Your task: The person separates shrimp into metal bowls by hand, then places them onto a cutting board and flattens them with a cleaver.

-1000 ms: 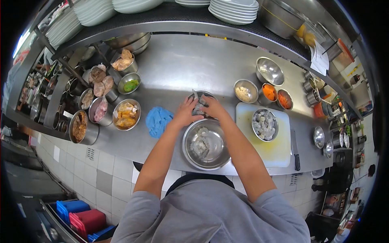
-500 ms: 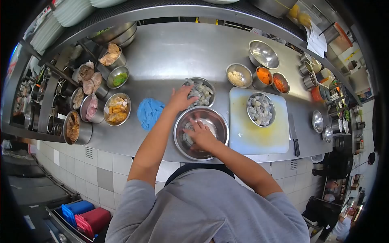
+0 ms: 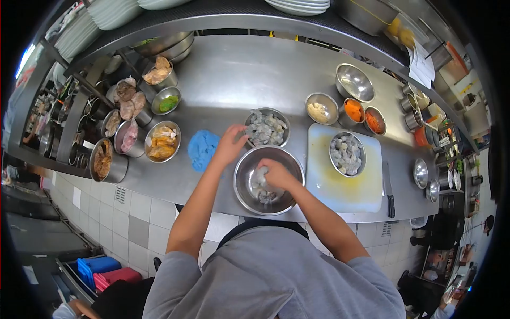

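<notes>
Head cam: R hand [image 3: 277, 174], splayed in the big bowl [image 3: 245, 183] a sec ago, now pinches shrimp [image 3: 261, 175] there; a few lie loose at 6 o'clock, so it's nearly cleared. L hand [image 3: 231, 143], fingers loosely apart, nothing visibly held, is at the heaped small bowl's [image 3: 288, 127] 8 o'clock.

Right fingers [image 3: 269, 166]: tips hidden, can't tell grip on shrimp [image 3: 265, 197].
Large bowl [image 3: 243, 179]: rim partly hidden under right forearm [image 3: 321, 218].
Plate stacks [image 3: 112, 14]: cut by top edge.
Co-worker's arm [image 3: 84, 308]: cut by bottom edge.
Paper [image 3: 421, 65]: print too small to read.
Far-right shelf items [image 3: 469, 213]: too small to identify.
</notes>
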`<state>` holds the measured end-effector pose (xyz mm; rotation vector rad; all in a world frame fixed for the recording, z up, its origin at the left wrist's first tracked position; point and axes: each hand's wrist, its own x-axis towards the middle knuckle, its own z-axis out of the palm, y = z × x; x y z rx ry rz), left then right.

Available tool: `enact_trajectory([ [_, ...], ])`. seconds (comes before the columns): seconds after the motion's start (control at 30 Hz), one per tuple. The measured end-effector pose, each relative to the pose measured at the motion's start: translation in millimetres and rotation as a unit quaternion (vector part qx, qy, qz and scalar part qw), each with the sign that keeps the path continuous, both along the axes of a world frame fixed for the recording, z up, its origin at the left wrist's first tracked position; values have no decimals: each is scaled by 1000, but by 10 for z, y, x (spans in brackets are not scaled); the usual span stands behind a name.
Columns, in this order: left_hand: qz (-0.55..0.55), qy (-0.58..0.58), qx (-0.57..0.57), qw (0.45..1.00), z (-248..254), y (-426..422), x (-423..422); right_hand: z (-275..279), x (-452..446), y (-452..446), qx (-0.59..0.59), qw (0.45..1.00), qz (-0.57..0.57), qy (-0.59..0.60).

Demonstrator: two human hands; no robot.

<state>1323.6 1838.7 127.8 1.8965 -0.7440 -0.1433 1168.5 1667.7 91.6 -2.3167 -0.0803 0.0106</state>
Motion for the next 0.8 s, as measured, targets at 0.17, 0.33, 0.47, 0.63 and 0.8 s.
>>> enact_trajectory([
  [0.17, 42, 86, -61, 994, 84, 66, -243, 653, 518, -357, 256, 954, -156, 5],
  [0.33, -178, 103, 215, 955, 243, -12, -668, 800, 1154, -662, 25, 984, -159, -76],
  [0.47, -213, -43, 339, 915, 79, -53, -1334, 161, 1119, -780, -177, 980, -67, -55],
  [0.63, -164, -61, 364, 915, -252, -183, -1411, 346, 731, -747, -43, 975, -146, -163],
  [0.8, -158, -48, 314, 935, -347, -232, -1137, 609, -8, -584, 168, 964, -203, -46],
])
